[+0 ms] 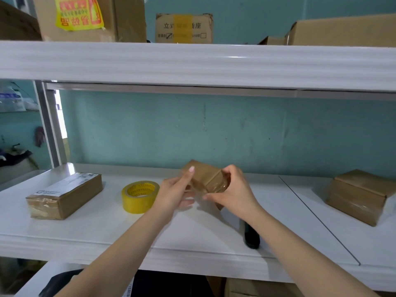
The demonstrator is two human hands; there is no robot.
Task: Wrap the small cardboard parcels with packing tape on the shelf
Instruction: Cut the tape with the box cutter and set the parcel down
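I hold a small cardboard parcel (206, 179) above the white shelf (90, 230), between both hands. Glossy clear tape covers its near end. My left hand (176, 189) grips its left side, with a finger stretched up along the top face. Curled round the taped right end is my right hand (232, 190). A yellow roll of packing tape (139, 196) stands on the shelf just left of my left hand. A long taped parcel (65, 195) with a white label lies at the left, and another brown parcel (360, 196) sits at the right.
A dark handled tool (251, 234) lies on the shelf under my right forearm, near the front edge. The upper shelf board (192, 63) hangs overhead with several cardboard boxes (183, 28) on it. A teal wall closes the back.
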